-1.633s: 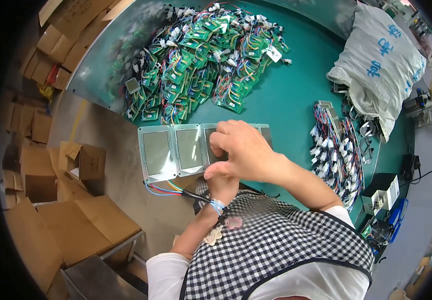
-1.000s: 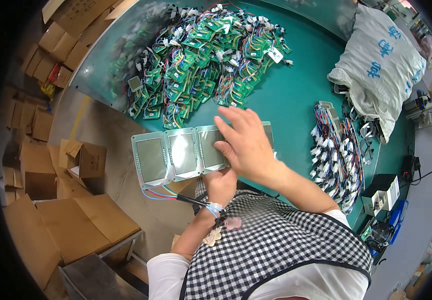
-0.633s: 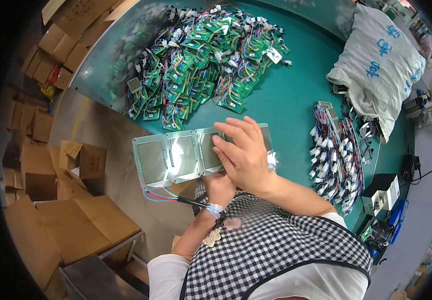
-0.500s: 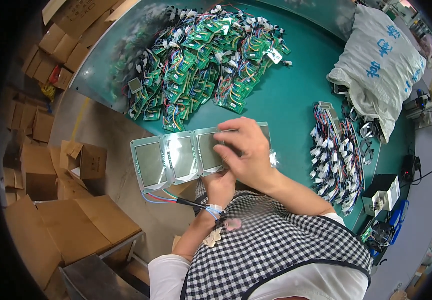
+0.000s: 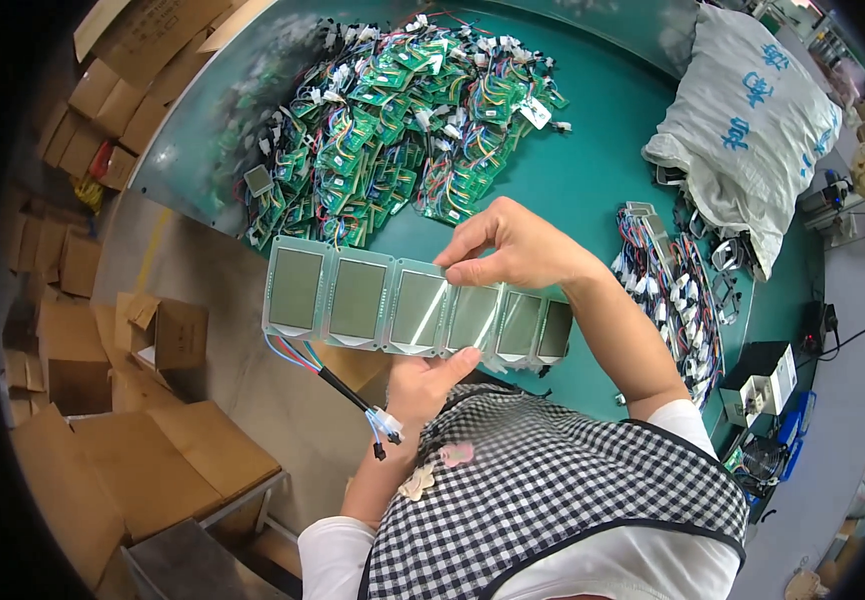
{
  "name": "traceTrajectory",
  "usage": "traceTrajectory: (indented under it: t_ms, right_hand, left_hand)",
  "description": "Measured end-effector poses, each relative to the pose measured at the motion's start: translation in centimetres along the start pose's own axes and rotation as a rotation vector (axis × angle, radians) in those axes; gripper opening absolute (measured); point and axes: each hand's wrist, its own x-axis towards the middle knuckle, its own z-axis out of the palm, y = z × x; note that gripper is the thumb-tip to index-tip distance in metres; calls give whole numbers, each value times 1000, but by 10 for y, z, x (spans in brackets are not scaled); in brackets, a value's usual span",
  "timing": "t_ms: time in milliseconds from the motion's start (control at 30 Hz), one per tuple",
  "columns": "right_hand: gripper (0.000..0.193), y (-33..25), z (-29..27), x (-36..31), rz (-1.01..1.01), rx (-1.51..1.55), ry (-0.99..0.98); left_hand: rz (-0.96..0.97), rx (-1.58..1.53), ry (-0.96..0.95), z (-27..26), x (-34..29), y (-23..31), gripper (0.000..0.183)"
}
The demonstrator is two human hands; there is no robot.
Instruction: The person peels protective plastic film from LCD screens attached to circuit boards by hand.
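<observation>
A strip of several joined LCD display boards (image 5: 357, 298) hangs in front of me over the near edge of the table, its grey screens facing up. My left hand (image 5: 429, 385) grips its lower edge from beneath, thumb on the front and fingers hidden behind. At the upper edge, near the middle, my right hand (image 5: 523, 245) pinches the strip between thumb and fingers. From its lower left corner hang coloured wires in a black sleeve (image 5: 343, 387), ending in small plugs beside my left wrist.
Green circuit boards with wires (image 5: 383, 130) lie heaped on the green table (image 5: 553, 180). To the right are bundled wired boards (image 5: 673, 290), a white sack (image 5: 748, 140) and a small white box (image 5: 758, 385). Cardboard boxes (image 5: 168, 450) stand on the left.
My right hand has moved off the screens' faces to the strip's upper edge. The strip's left end has risen, and more screens show on its right.
</observation>
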Motion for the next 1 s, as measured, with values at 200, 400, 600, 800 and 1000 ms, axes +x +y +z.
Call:
traceTrajectory:
  t_ms: [200,400,600,800,1000]
  right_hand:
    - [16,0,-1,1,112,173,-5]
    - [15,2,0,1,139,214,19]
    - [14,1,-1,0,154,233,18]
    - [14,1,-1,-1,177,255,13]
    - [13,-1,0,-1,171,257,11]
  left_hand:
    - [33,-89,-54,-3,2,-2,42]
    - [33,-85,-43,-3,2,-2,42]
    - [44,-59,-55,-2,3,1,43]
    - [13,-45,-59,0,2,4,41]
    - [0,-40,-58,-1,1,5,40]
